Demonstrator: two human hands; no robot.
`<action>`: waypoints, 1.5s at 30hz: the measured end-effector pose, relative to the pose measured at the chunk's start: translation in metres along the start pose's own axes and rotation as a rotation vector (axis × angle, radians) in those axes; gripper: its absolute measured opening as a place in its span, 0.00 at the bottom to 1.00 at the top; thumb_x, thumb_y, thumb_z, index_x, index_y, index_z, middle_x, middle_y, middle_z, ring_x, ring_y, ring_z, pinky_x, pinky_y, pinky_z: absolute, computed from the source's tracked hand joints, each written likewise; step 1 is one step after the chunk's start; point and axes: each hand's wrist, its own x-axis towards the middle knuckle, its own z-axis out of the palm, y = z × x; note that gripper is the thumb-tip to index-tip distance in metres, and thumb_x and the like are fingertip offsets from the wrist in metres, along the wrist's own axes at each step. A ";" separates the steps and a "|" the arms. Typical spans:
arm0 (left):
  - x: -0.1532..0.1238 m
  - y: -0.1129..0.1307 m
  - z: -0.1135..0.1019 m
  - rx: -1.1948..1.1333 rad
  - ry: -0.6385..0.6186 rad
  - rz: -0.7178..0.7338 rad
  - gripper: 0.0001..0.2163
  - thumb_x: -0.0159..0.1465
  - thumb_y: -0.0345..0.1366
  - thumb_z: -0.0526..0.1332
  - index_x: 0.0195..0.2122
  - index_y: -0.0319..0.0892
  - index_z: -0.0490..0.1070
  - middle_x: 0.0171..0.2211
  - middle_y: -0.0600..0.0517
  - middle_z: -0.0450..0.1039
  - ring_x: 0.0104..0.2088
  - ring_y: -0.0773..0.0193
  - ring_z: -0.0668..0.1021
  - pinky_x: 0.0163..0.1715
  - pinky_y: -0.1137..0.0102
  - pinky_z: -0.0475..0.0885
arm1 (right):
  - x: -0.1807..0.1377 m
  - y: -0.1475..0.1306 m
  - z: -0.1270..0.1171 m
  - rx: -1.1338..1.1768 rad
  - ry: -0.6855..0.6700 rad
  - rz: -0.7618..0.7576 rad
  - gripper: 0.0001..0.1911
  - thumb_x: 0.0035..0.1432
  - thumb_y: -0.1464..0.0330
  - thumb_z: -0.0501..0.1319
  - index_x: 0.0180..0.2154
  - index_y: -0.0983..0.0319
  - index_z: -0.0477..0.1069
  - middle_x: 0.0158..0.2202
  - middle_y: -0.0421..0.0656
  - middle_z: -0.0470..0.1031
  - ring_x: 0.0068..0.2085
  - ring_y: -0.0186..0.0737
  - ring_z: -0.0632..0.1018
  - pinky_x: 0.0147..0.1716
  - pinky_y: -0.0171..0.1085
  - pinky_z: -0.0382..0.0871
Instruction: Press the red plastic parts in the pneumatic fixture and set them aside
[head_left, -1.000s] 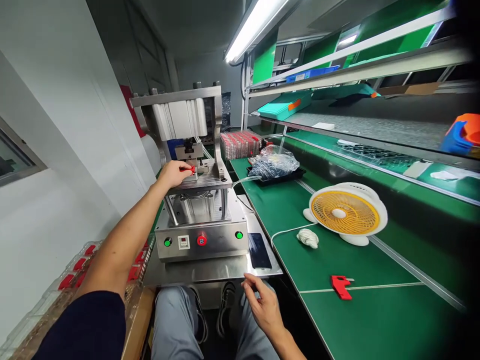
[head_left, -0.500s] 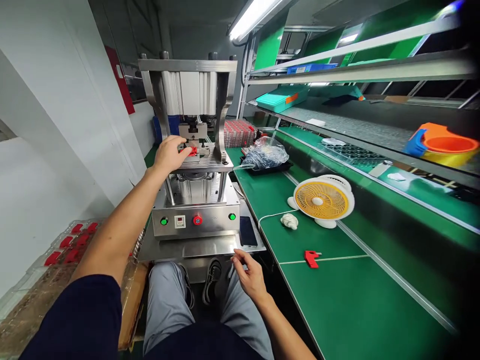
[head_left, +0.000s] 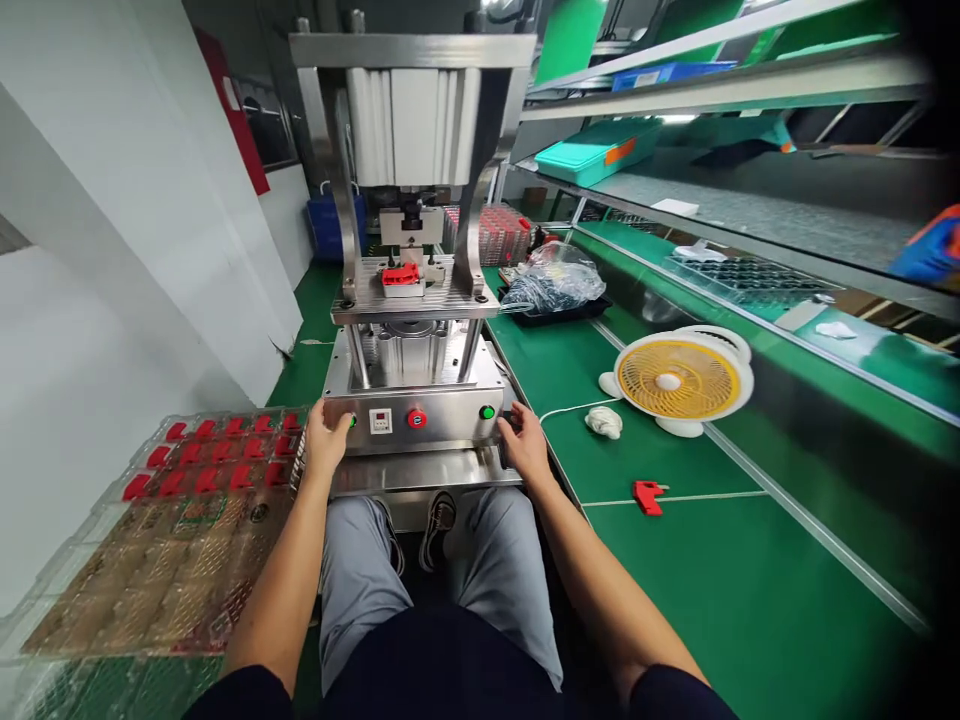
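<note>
A bench press [head_left: 416,300] with a steel frame stands in front of me. On its plate, a red plastic part [head_left: 401,274] sits in a small metal fixture [head_left: 405,290] under the press head [head_left: 412,225]. My left hand [head_left: 327,440] is at the left corner of the control panel [head_left: 450,425], its thumb at the left green button [head_left: 352,421]. Beside the panel's right end is my right hand [head_left: 526,445], thumb and fingers apart, close to the right green button [head_left: 487,412] but not on it. Both hands hold nothing. A red button [head_left: 417,419] sits mid-panel.
Clear trays [head_left: 142,560] with rows of red parts are at my left. On the green bench [head_left: 720,590] at right are another red part [head_left: 649,497], a crumpled white piece [head_left: 604,422], a yellow-and-white fan [head_left: 675,378] and a plastic bag [head_left: 559,280]. A shelf [head_left: 720,215] overhangs it.
My left hand has left the red part in the fixture and come down to the left green button. My right hand has moved up to the panel's right end. The view has shifted.
</note>
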 end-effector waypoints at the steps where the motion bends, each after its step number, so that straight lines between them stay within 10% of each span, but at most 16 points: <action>1: -0.002 -0.005 0.001 -0.005 -0.028 -0.006 0.30 0.59 0.39 0.67 0.63 0.44 0.65 0.60 0.39 0.72 0.61 0.49 0.76 0.62 0.53 0.71 | 0.007 0.003 0.004 0.005 -0.031 0.005 0.38 0.58 0.44 0.60 0.58 0.65 0.71 0.54 0.59 0.75 0.51 0.58 0.77 0.49 0.53 0.74; 17: -0.006 -0.010 -0.002 0.037 -0.083 -0.015 0.31 0.62 0.43 0.64 0.67 0.50 0.59 0.65 0.41 0.68 0.65 0.49 0.72 0.63 0.53 0.72 | 0.017 0.009 0.017 0.057 -0.107 0.045 0.34 0.57 0.48 0.59 0.56 0.66 0.72 0.50 0.55 0.77 0.47 0.53 0.78 0.51 0.51 0.72; 24: -0.001 0.086 -0.023 0.024 0.119 0.354 0.19 0.66 0.42 0.59 0.57 0.44 0.69 0.59 0.41 0.72 0.61 0.54 0.75 0.60 0.59 0.74 | 0.009 0.037 -0.048 -0.020 -0.037 0.141 0.35 0.56 0.45 0.59 0.53 0.65 0.74 0.42 0.51 0.81 0.42 0.52 0.80 0.44 0.47 0.74; 33: 0.044 0.248 -0.001 0.195 0.000 0.875 0.10 0.66 0.37 0.57 0.44 0.44 0.77 0.52 0.46 0.78 0.55 0.58 0.77 0.61 0.60 0.70 | -0.018 0.112 -0.131 -0.253 0.044 0.208 0.33 0.51 0.44 0.54 0.43 0.62 0.79 0.37 0.53 0.82 0.37 0.56 0.81 0.43 0.51 0.76; 45: 0.080 0.298 0.057 0.648 -0.123 0.722 0.13 0.64 0.46 0.60 0.43 0.45 0.76 0.47 0.42 0.74 0.53 0.46 0.74 0.56 0.54 0.68 | -0.026 0.116 -0.131 -0.207 -0.025 0.170 0.28 0.54 0.45 0.55 0.39 0.59 0.80 0.37 0.50 0.83 0.34 0.54 0.81 0.40 0.49 0.77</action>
